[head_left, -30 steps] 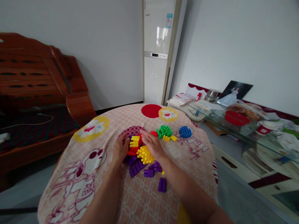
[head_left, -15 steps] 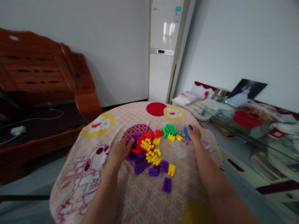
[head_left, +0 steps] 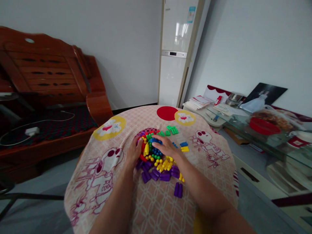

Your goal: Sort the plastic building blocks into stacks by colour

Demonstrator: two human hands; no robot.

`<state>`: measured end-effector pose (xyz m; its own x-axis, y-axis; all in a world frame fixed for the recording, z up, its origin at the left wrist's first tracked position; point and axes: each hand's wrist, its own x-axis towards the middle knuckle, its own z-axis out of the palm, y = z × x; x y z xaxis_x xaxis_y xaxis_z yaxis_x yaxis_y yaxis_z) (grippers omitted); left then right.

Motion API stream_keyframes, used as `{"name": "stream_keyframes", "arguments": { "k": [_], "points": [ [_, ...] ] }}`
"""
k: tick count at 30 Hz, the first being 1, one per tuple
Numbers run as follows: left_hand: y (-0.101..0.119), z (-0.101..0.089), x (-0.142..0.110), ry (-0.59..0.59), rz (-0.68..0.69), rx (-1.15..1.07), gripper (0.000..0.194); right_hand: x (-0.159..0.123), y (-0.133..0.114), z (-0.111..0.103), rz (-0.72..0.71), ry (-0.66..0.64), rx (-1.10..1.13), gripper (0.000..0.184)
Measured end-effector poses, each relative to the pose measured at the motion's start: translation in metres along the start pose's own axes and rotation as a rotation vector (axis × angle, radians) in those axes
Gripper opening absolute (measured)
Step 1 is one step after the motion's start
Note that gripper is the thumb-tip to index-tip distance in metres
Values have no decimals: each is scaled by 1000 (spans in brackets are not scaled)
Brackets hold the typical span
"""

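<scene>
A heap of small plastic toy pieces lies on the round table's cloth (head_left: 151, 208). My left hand (head_left: 134, 151) rests against the heap's left side, fingers stretched along the red pieces (head_left: 142, 157). From the right, my right hand (head_left: 167, 147) lies with spread fingers over blue pieces (head_left: 156, 150), pressed among green ones (head_left: 150, 146). Yellow pieces (head_left: 164, 165) sit just below this hand. Along the near edge of the heap are purple pieces (head_left: 154, 175). The undersides of both hands are hidden.
Loose green pieces (head_left: 172, 130) lie behind the heap. A flat blue piece (head_left: 184, 144) and a yellow piece (head_left: 184, 149) are at its right. A glass-topped side table (head_left: 234, 130) with a red bowl (head_left: 263, 126) stands at right, a wooden bench (head_left: 48, 74) at left.
My right hand has come left from the table's right side onto the heap, with blue pieces now there. Most green pieces have shifted left into the heap. My left hand stays beside it.
</scene>
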<state>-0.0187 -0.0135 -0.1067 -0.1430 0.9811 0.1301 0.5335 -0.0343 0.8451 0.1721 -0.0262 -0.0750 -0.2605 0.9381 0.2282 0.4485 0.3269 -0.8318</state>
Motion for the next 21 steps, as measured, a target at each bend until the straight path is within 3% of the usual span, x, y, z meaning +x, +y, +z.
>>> {"name": "stream_keyframes", "arguments": {
  "k": [3,5,8,12,17,21],
  "points": [
    [1,2,3,6,10,-176,50,-20,-12,0,-102,-42,166,46],
    [9,8,6,14,33,-200,48,-34,-12,-11,-108,14,229,47],
    [31,28,10,-32,134,-111,46,-53,0,-35,-19,260,217,49],
    [70,59,4,-228,323,59,51,-70,31,-69,96,579,75,51],
    [104,73,-41,-373,543,266,58,-77,67,-89,131,683,-53,50],
    [97,67,-98,-464,802,446,59,-74,86,-86,212,684,-84,52]
  ]
}}
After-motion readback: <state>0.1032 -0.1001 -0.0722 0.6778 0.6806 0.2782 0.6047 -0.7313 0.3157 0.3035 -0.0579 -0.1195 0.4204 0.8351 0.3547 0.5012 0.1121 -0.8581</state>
